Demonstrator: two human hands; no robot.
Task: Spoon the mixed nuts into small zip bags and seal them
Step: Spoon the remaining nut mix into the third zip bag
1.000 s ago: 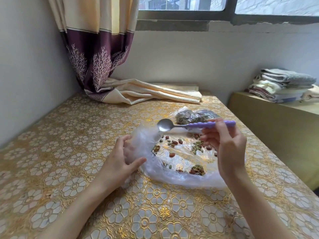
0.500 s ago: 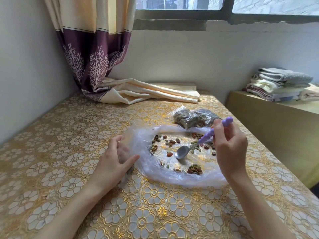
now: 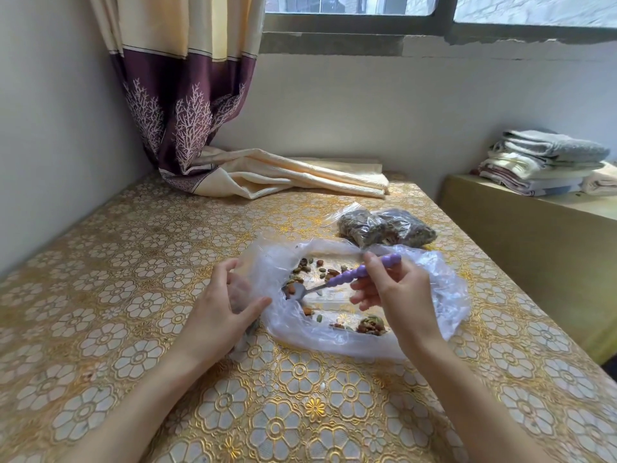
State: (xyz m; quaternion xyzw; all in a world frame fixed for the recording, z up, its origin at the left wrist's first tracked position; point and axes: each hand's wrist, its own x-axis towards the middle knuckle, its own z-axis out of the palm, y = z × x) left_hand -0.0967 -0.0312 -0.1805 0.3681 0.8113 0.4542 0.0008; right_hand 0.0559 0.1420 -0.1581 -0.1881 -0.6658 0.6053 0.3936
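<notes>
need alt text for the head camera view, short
A right hand holds a purple-handled spoon, scooping mixed nuts inside a large clear plastic bag on a gold floral tablecloth. The left hand grips the bag's edge; filled bags lie behind.

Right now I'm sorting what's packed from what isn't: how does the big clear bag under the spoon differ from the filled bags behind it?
The big clear bag lies open and spread flat, with nuts scattered thinly; the filled bags are bunched and stuffed dark. The right hand works a spoon in the big bag; the filled bags lie untouched. Both are clear plastic on the table.
</notes>
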